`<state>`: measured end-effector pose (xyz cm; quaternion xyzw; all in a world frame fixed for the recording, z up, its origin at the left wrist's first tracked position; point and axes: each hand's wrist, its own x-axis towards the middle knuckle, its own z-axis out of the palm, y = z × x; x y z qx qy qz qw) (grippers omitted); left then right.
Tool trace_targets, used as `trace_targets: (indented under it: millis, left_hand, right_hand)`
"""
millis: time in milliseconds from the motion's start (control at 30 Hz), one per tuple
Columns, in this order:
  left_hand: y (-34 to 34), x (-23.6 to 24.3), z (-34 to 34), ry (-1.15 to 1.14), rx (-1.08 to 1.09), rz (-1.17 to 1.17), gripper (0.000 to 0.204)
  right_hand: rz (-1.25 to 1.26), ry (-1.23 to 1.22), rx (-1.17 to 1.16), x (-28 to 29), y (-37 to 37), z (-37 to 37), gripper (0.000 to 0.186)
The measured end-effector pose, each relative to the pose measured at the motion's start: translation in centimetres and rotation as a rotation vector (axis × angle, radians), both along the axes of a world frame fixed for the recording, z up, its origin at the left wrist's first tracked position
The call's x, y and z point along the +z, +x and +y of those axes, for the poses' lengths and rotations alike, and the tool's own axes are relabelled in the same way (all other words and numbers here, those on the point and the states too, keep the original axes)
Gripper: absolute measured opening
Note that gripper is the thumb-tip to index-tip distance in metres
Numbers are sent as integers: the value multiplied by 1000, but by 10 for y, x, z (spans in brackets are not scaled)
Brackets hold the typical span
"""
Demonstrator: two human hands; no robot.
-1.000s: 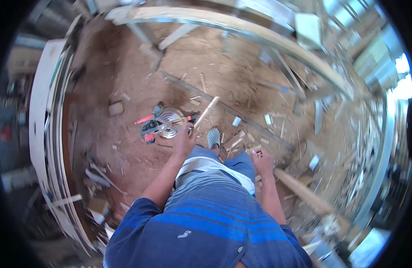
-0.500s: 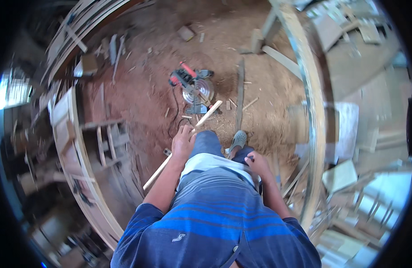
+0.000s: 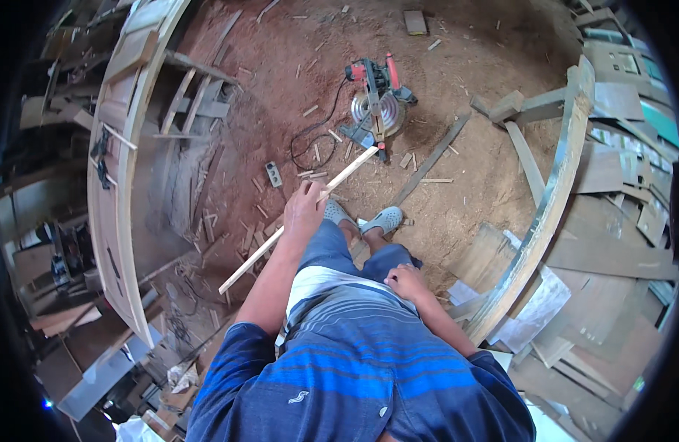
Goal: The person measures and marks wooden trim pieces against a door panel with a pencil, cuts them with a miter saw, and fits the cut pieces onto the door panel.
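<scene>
My left hand (image 3: pixel 304 210) is closed around a long, thin wood strip (image 3: pixel 266 249), which slants from lower left to upper right in front of my left leg. The strip's far end appears just short of the miter saw (image 3: pixel 376 110), a red and black machine with a round silver base, standing on the ground ahead. At my waist, my right hand (image 3: pixel 406 281) has its fingers curled in by the shirt hem and dark shorts. Whatever those fingers may hold is hidden.
Wood offcuts and sawdust litter the dirt floor around a black cord (image 3: pixel 332 118) and a socket block (image 3: pixel 273 174). A flat dark plank (image 3: pixel 431 160) lies beyond my shoes. Long timber frames flank me: a panelled one (image 3: pixel 118 191) at left, a beam (image 3: pixel 542 214) at right.
My view has turned leftward, so the saw now sits farther right and higher. Both feet now show. The strip stays in my left hand; my right hand remains by my waist.
</scene>
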<state>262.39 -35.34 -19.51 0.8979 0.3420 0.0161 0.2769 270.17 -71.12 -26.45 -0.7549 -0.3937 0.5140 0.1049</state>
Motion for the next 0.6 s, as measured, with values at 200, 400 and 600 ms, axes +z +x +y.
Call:
trace_targets:
  millis: [200,400,600]
  left_hand:
    - [-33,-27,17,-120,164,-52,27]
    - [-43,-90,41,-156,194,-96,29]
    - [-19,-244,62,-289,281,-138,22]
  right_hand:
    - [-3,-84,-77,8,-18,14,33]
    - [543,-211,99,41,-24,34,51]
    - [906,-441,-260,-67,67,112,36]
